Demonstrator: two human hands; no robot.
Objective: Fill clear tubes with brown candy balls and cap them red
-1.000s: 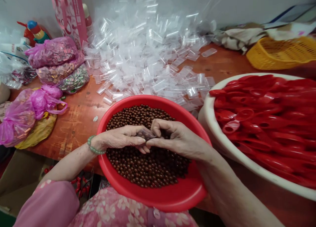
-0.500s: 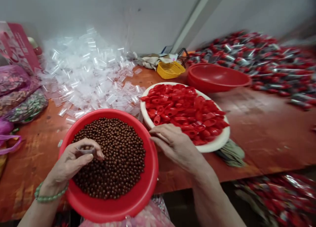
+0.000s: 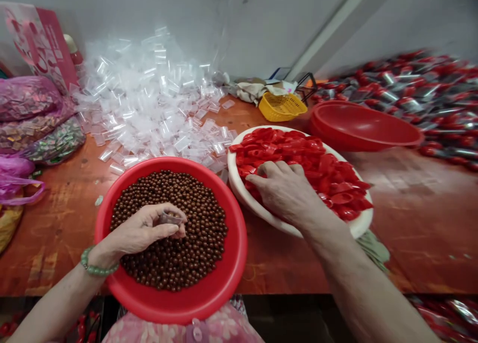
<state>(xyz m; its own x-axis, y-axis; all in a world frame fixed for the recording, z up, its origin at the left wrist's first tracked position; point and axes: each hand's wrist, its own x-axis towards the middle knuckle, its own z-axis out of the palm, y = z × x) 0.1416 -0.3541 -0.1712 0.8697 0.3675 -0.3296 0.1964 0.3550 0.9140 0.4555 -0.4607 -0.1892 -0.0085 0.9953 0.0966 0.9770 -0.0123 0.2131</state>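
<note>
My left hand (image 3: 149,228) is closed around a small clear plastic container (image 3: 171,217) with its open mouth facing up and some brown balls inside. It is held above a red basin (image 3: 235,278) full of shiny brown balls (image 3: 194,253). To the right, my right hand (image 3: 284,191) reaches into a white basin (image 3: 364,223) heaped with glossy red plastic caps (image 3: 284,144). Its fingers are curled down at the near left part of the heap, and the fingertips are hidden, so what they grip cannot be made out.
Loose clear plastic containers (image 3: 149,104) are piled against the wall. An empty red bowl (image 3: 366,124) and a yellow basket (image 3: 282,106) stand behind the white basin. Many red-capped containers (image 3: 418,94) are heaped at back right. Bags of small packets (image 3: 30,104) and a pink box (image 3: 41,44) stand left.
My right hand has moved from beside the red basin's rim into the heap of red caps. My left hand, still holding the clear container, is further over the brown balls. The view has shifted left.
</note>
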